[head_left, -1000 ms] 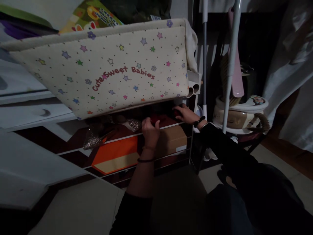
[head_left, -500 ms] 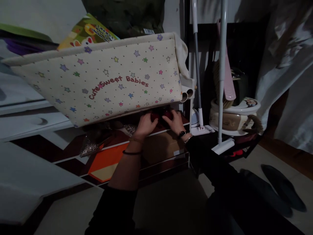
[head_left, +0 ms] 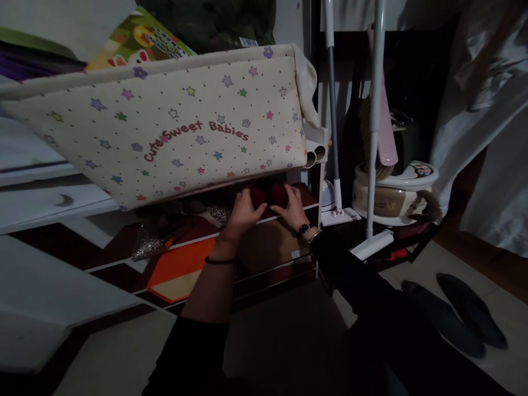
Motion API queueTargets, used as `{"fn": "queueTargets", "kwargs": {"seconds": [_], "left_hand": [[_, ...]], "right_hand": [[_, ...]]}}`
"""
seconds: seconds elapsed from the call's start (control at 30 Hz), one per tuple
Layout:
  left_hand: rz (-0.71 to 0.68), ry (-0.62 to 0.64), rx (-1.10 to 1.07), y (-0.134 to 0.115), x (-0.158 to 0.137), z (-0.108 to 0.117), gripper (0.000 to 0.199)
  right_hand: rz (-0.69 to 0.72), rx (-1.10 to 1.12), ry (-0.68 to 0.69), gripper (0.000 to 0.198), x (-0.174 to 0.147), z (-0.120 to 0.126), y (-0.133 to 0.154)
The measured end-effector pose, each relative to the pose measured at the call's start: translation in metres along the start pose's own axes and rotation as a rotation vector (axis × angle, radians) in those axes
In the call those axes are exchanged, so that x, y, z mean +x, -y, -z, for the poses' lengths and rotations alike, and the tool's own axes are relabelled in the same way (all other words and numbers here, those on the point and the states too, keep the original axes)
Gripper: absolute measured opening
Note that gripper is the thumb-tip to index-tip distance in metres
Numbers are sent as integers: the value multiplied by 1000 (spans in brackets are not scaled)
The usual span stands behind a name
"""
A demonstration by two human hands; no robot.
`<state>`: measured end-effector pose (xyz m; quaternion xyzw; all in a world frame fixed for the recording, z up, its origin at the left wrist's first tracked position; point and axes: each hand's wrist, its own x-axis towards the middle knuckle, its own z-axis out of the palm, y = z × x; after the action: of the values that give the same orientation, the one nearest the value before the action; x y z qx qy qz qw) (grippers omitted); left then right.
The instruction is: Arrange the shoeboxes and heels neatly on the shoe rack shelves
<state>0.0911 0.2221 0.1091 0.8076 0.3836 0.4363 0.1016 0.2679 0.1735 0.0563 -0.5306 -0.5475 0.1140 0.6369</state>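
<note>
My left hand (head_left: 242, 211) and my right hand (head_left: 292, 205) reach onto a shelf (head_left: 289, 212) of a low rack, under a cream fabric storage box (head_left: 173, 126) printed with stars and "Cute Sweet Babies". Between the two hands lie dark red shoes (head_left: 270, 195); each hand's fingers rest on one of them. The shoes are dim and partly hidden by the box's lower edge. A glittery shoe (head_left: 148, 247) lies further left on the same shelf.
An orange box (head_left: 181, 269) and a brown cardboard box (head_left: 272, 247) sit on the lower shelf. White mop poles (head_left: 373, 126) and a pale ceramic pot (head_left: 396, 192) stand right of the rack. Dark slippers (head_left: 457, 316) lie on the tiled floor at right.
My right hand came in from the right end of the shelf and my left hand moved up, so both now rest on the red shoes. The view shifted slightly.
</note>
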Motion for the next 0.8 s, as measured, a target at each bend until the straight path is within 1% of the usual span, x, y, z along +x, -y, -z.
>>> {"fn": "queueTargets", "kwargs": {"seconds": [0.07,0.13,0.23,0.33,0.47,0.53,0.57,0.63,0.67,0.7,0.73,0.77,0.8], "left_hand": [[29,5,8,5,-12,-9,88],[84,-11,-47,10,-22,-19,100],[112,-35,-146,17,-29,-28,102],[91,-36,-176,25,-28,-31,103],[78,-29,-231,35,-24,-36,107],[65,-38,-245,35,-28,-38,112],[41,-46,-240,32,-33,-36,114],[-49,-74,-198,24,-48,-27,112],[-108,-93,-158,20,-60,-17,105],[-157,-125,-113,17,-73,-5,94],[-188,-178,-50,17,-86,10,80],[-189,-244,15,19,-100,27,69],[-141,-352,72,25,-114,46,60]], "right_hand": [[-8,8,22,91,-5,1,-2],[-21,-16,45,92,-8,4,-3],[-11,-72,86,94,-7,6,-3],[3,-102,109,95,-5,6,-2],[-24,-129,113,99,-6,5,-1],[-11,-151,94,103,-12,8,4],[23,-171,55,102,-18,11,9],[149,-226,-72,91,-34,13,21],[230,-254,-128,81,-43,12,28],[312,-274,-145,70,-53,8,35],[396,-287,-108,61,-62,2,43],[478,-301,-25,54,-69,-7,51],[556,-321,91,51,-73,-19,58]]}}
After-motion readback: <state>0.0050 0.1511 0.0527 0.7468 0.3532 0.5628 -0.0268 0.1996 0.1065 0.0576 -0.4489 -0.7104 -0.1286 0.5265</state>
